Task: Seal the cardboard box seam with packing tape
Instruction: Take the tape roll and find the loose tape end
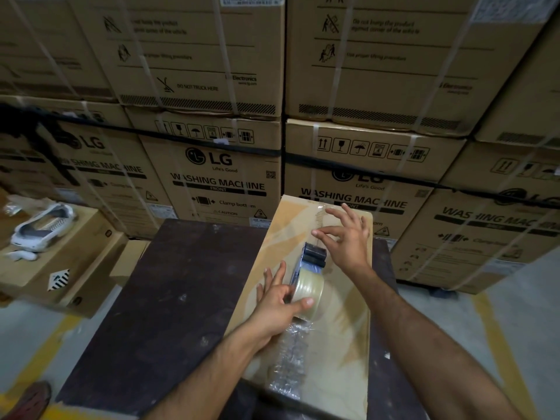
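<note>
A long flat cardboard box point(342, 322) lies on the right half of a dark table point(169, 298). Clear packing tape runs along its middle seam, wrinkled at the near end point(291, 359). A tape dispenser point(307, 277) with a clear tape roll and a black front roller rests on the seam near the box's middle. My left hand point(280, 301) grips the roll from the left, thumb across it. My right hand point(345, 237) hovers just past the dispenser's front with fingers spread, fingertips at the tape strip near the far end.
Stacked washing machine cartons point(218, 177) form a wall right behind the table. To the left, lower cardboard boxes point(54, 262) carry a white device point(42, 225). A shoe point(30, 401) shows at bottom left. Grey floor with yellow lines surrounds the table.
</note>
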A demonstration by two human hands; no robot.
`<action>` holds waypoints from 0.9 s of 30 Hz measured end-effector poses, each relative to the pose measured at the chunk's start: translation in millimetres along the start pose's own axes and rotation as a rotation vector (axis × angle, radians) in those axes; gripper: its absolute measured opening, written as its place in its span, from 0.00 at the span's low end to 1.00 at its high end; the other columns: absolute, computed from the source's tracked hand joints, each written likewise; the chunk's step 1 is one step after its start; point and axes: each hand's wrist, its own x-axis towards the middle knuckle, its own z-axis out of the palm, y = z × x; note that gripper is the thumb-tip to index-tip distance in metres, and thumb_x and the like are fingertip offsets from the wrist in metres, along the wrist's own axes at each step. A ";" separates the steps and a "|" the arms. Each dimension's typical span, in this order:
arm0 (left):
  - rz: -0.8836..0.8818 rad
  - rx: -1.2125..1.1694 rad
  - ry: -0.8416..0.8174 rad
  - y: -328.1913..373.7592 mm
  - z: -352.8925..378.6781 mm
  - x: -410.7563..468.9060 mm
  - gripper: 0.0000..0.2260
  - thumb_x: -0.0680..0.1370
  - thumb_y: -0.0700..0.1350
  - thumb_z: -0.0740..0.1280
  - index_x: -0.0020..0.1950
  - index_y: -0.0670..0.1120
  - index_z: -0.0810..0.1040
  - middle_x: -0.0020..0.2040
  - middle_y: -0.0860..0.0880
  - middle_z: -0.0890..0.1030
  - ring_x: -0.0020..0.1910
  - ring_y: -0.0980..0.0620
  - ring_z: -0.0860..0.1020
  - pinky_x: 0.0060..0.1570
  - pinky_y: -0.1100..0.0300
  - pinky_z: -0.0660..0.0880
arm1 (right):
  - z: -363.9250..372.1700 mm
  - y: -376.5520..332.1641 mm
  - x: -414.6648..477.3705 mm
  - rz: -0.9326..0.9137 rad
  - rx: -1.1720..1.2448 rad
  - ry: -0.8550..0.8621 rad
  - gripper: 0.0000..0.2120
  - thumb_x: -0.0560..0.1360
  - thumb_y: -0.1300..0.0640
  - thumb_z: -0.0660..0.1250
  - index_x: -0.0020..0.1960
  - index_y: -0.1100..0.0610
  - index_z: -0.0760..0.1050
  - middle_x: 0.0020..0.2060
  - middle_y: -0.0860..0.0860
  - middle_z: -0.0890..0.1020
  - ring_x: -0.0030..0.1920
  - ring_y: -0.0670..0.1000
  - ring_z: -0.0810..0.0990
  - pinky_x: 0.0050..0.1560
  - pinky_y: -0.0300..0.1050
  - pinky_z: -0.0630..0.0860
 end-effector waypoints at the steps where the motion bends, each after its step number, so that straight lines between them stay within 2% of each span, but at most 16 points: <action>1: 0.013 0.017 -0.012 -1.6 -1.6 -0.2 0.16 0.77 0.57 0.76 0.57 0.47 0.86 0.85 0.66 0.40 0.81 0.56 0.25 0.80 0.46 0.29 | -0.4 -0.2 4.0 0.021 -0.002 0.000 0.08 0.73 0.41 0.77 0.45 0.43 0.89 0.69 0.43 0.81 0.80 0.52 0.64 0.80 0.69 0.48; 3: 0.040 0.043 -0.025 -7.3 -5.4 0.0 0.18 0.76 0.57 0.75 0.60 0.48 0.85 0.84 0.68 0.40 0.81 0.55 0.25 0.80 0.46 0.29 | -1.8 1.1 12.7 0.052 -0.023 -0.009 0.08 0.74 0.40 0.76 0.46 0.43 0.89 0.69 0.42 0.81 0.80 0.51 0.63 0.80 0.67 0.48; 7: 0.099 0.144 0.002 -18.4 -7.6 1.3 0.20 0.77 0.53 0.75 0.50 0.34 0.80 0.79 0.75 0.44 0.82 0.56 0.27 0.79 0.49 0.27 | 3.0 5.9 27.0 0.079 -0.085 -0.051 0.10 0.74 0.38 0.75 0.47 0.43 0.89 0.71 0.43 0.79 0.80 0.51 0.62 0.80 0.67 0.48; 10: 0.138 0.161 0.021 -15.8 -6.7 -0.5 0.18 0.77 0.53 0.75 0.39 0.42 0.74 0.78 0.76 0.46 0.82 0.58 0.28 0.80 0.48 0.27 | 11.3 1.3 35.2 0.098 -0.076 -0.082 0.10 0.73 0.39 0.76 0.48 0.44 0.89 0.72 0.43 0.78 0.81 0.51 0.61 0.81 0.68 0.46; 11: 0.136 0.160 0.024 -15.7 -7.4 -0.9 0.18 0.77 0.53 0.75 0.38 0.44 0.73 0.78 0.76 0.46 0.82 0.58 0.28 0.80 0.48 0.27 | 13.5 0.8 37.3 0.097 -0.080 -0.088 0.10 0.73 0.39 0.76 0.48 0.44 0.89 0.73 0.43 0.78 0.81 0.52 0.61 0.81 0.68 0.45; 14: 0.129 0.170 0.015 -18.7 -8.3 -2.9 0.18 0.78 0.53 0.75 0.43 0.38 0.78 0.78 0.76 0.44 0.81 0.58 0.27 0.80 0.49 0.26 | 17.9 4.2 38.8 0.067 -0.128 -0.133 0.10 0.73 0.39 0.76 0.48 0.42 0.89 0.74 0.44 0.77 0.82 0.53 0.60 0.81 0.69 0.44; 18: 0.117 0.169 0.004 -11.8 -8.2 -7.9 0.17 0.78 0.53 0.75 0.36 0.51 0.70 0.82 0.67 0.45 0.82 0.56 0.29 0.80 0.50 0.28 | 26.0 9.8 31.2 0.066 -0.136 -0.169 0.09 0.74 0.40 0.76 0.48 0.42 0.89 0.74 0.45 0.78 0.81 0.53 0.61 0.81 0.68 0.46; 20: 0.091 0.135 0.000 -3.7 -9.3 -7.4 0.14 0.74 0.58 0.73 0.37 0.52 0.74 0.85 0.62 0.47 0.82 0.58 0.31 0.80 0.53 0.29 | 27.4 13.9 30.4 0.059 -0.115 -0.150 0.08 0.74 0.40 0.76 0.48 0.42 0.89 0.73 0.46 0.79 0.81 0.54 0.63 0.81 0.67 0.48; 23: 0.047 0.075 0.025 4.4 -14.5 -3.2 0.17 0.68 0.61 0.70 0.42 0.47 0.83 0.86 0.57 0.54 0.83 0.60 0.38 0.81 0.55 0.34 | 26.8 20.6 31.2 0.043 -0.096 -0.141 0.09 0.74 0.40 0.76 0.49 0.43 0.89 0.72 0.47 0.79 0.80 0.55 0.65 0.80 0.65 0.51; 25: 0.041 0.021 0.148 12.1 -17.1 -1.5 0.20 0.69 0.63 0.68 0.41 0.46 0.83 0.84 0.53 0.63 0.86 0.55 0.49 0.84 0.51 0.40 | 26.4 20.8 32.3 0.045 -0.084 -0.144 0.10 0.74 0.39 0.75 0.50 0.42 0.89 0.72 0.47 0.80 0.79 0.54 0.66 0.80 0.64 0.53; 27: 0.050 0.052 0.309 22.2 -21.9 3.5 0.24 0.71 0.65 0.65 0.48 0.46 0.85 0.79 0.50 0.72 0.83 0.50 0.60 0.84 0.46 0.49 | 27.3 21.2 34.1 0.042 -0.078 -0.142 0.10 0.74 0.39 0.75 0.50 0.42 0.89 0.71 0.46 0.81 0.78 0.53 0.67 0.79 0.64 0.54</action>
